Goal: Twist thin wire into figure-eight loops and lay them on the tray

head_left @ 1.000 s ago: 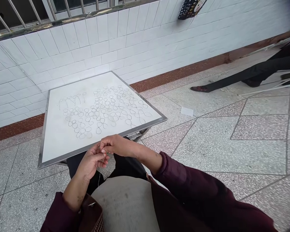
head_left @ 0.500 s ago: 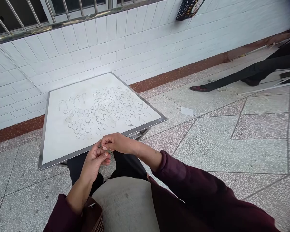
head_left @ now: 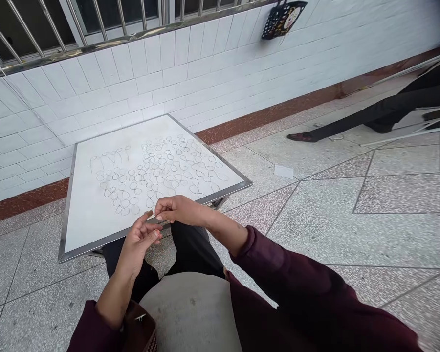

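At the counter's near edge, my right hand's grip looks pinched together; my left hand's, I can't tell. Thin loops spread from mid-counter toward its right edge.

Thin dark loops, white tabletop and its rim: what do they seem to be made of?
Thin dark loops: perhaps fine wire or stiff cord; they keep open, rounded shapes, but are too small to be sure.
White tabletop: possibly laminate or painted board, judging by its smooth, even, pale face.
Rim: probably metal, dull gray, with a bright line along its edge.
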`<action>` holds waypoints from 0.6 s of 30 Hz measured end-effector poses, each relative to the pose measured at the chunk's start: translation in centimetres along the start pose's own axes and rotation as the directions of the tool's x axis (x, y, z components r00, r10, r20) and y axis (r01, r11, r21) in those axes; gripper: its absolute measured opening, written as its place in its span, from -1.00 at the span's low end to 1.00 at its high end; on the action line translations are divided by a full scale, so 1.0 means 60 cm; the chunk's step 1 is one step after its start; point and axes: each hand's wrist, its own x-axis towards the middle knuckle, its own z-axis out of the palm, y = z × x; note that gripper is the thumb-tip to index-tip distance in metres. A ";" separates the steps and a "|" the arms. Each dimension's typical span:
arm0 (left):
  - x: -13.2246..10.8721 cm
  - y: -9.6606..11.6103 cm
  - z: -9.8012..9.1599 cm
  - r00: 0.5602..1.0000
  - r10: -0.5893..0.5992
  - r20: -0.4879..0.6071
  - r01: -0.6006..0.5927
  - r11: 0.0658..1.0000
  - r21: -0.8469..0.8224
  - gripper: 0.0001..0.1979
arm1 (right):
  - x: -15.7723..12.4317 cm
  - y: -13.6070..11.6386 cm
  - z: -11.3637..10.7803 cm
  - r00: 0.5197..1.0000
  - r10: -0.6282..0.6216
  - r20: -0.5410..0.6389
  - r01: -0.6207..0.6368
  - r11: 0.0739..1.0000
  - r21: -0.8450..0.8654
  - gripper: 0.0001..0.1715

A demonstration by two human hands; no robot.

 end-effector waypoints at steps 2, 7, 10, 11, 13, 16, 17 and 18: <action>0.005 0.001 0.006 0.998 0.041 -0.043 -0.043 0.998 -0.036 -0.40 | 0.004 0.007 0.014 0.999 -0.022 0.026 0.021 0.999 0.030 -0.91; 0.003 -0.003 0.017 0.988 0.111 -0.104 -0.121 0.988 -0.096 -0.47 | 0.006 0.019 0.039 0.998 -0.056 0.001 0.055 0.983 0.173 -0.82; -0.003 -0.002 0.018 0.985 0.122 -0.124 -0.138 0.982 -0.129 -0.44 | -0.003 0.023 0.047 0.997 -0.058 -0.054 0.071 0.956 0.286 -0.74; -0.004 -0.001 0.018 0.984 0.120 -0.131 -0.139 0.980 -0.140 -0.44 | -0.007 0.025 0.049 0.996 -0.056 -0.074 0.076 0.947 0.313 -0.72; -0.006 -0.001 0.018 0.983 0.116 -0.142 -0.139 0.976 -0.166 -0.44 | -0.013 0.030 0.055 0.992 -0.058 -0.114 0.094 0.932 0.350 -0.70; -0.006 -0.003 0.016 0.981 0.114 -0.156 -0.144 0.971 -0.193 -0.46 | -0.017 0.037 0.067 0.986 -0.071 -0.148 0.125 0.910 0.396 -0.67; -0.006 -0.004 0.016 0.981 0.116 -0.155 -0.145 0.971 -0.192 -0.48 | -0.017 0.038 0.071 0.985 -0.074 -0.154 0.132 0.902 0.410 -0.66; -0.006 -0.005 0.015 0.981 0.119 -0.153 -0.147 0.972 -0.186 -0.49 | -0.017 0.040 0.074 0.985 -0.073 -0.159 0.135 0.897 0.421 -0.66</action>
